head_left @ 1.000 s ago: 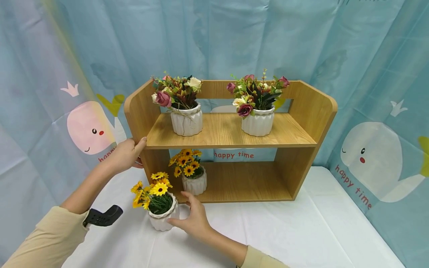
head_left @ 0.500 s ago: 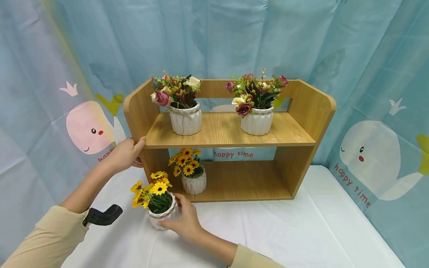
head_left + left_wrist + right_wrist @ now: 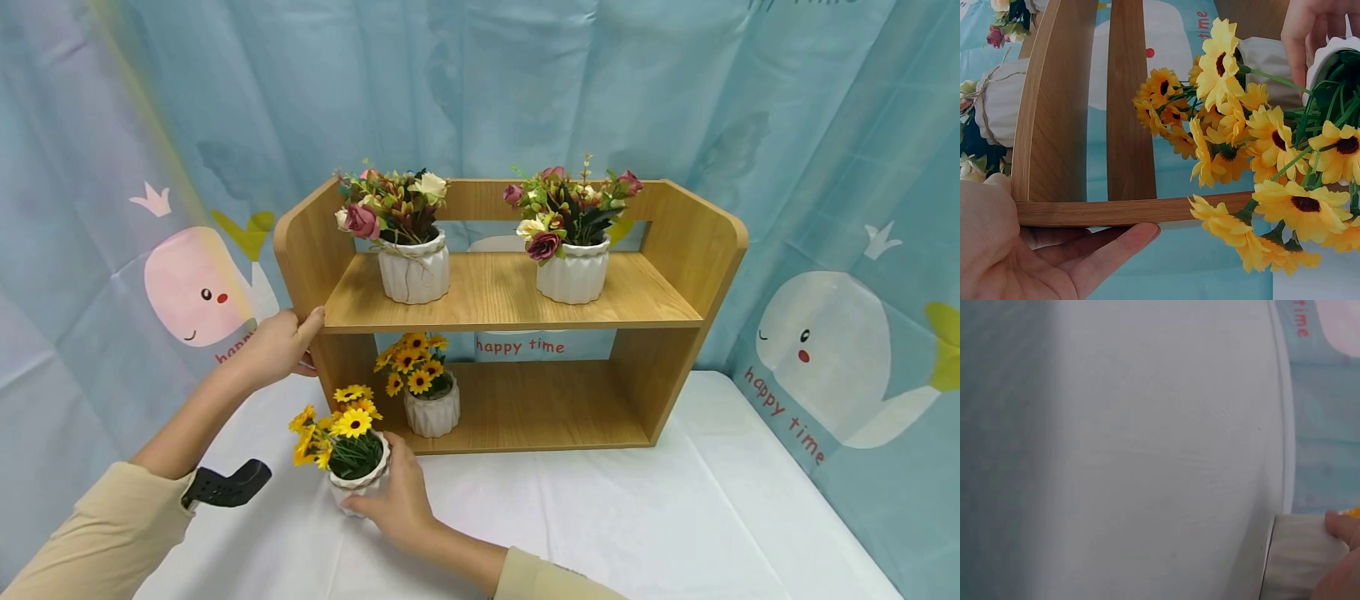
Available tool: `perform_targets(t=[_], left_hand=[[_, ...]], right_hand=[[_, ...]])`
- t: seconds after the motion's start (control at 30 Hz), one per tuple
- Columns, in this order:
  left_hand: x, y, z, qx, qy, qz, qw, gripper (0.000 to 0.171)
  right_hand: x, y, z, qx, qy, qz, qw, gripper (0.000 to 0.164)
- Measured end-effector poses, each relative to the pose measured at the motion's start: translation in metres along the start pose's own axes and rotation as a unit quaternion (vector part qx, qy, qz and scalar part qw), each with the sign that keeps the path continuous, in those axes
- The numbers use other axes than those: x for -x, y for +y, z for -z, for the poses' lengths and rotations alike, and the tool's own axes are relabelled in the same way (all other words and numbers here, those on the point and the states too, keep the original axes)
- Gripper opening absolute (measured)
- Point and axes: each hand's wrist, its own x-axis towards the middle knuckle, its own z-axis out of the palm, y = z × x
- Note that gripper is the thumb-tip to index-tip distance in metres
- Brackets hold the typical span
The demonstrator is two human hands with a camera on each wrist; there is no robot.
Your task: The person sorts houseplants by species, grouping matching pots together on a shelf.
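Note:
In the head view my left hand grips the front edge of the wooden shelf's left side panel, thumb in front and fingers behind. The left wrist view also shows these fingers wrapped behind the panel edge. My right hand holds a white ribbed flowerpot of yellow artificial sunflowers from its right side, at the shelf's front left corner. The thumb lies on the near side; the other fingers are partly hidden behind the pot. At the lower right of the right wrist view, a thumb presses on the pot.
A second sunflower pot stands at the left on the lower board. Two white pots of mixed roses, one left and one right, stand on the upper board. A white cloth covers the table; a blue printed curtain hangs behind.
My right hand has moved left and closed round the sunflower pot, from fingers spread beside it a second ago. The left hand has stayed on the panel; the pot has hardly moved.

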Motion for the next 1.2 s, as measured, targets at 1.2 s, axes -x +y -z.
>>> perform_targets(t=[1.2], left_hand=[[0.000, -0.002, 0.000, -0.003, 0.006, -0.004, 1.0000, 0.066]], right_hand=[[-0.005, 0.006, 0.010, -0.013, -0.052, 0.068, 0.996, 0.092]])
